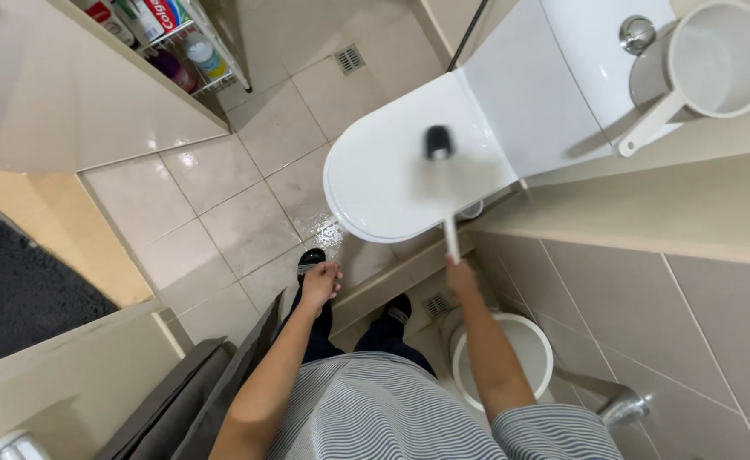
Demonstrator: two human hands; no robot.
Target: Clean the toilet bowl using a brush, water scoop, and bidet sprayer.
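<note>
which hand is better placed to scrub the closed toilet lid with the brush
Right. The right hand already grips the toilet brush, whose head hovers over the lid. The left hand hangs empty.

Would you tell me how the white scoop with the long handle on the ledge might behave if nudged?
The scoop looks like thin plastic, so probably light and easily shifted. Lying on its side on the ledge, it may roll. Its handle would likely limit that.
</note>
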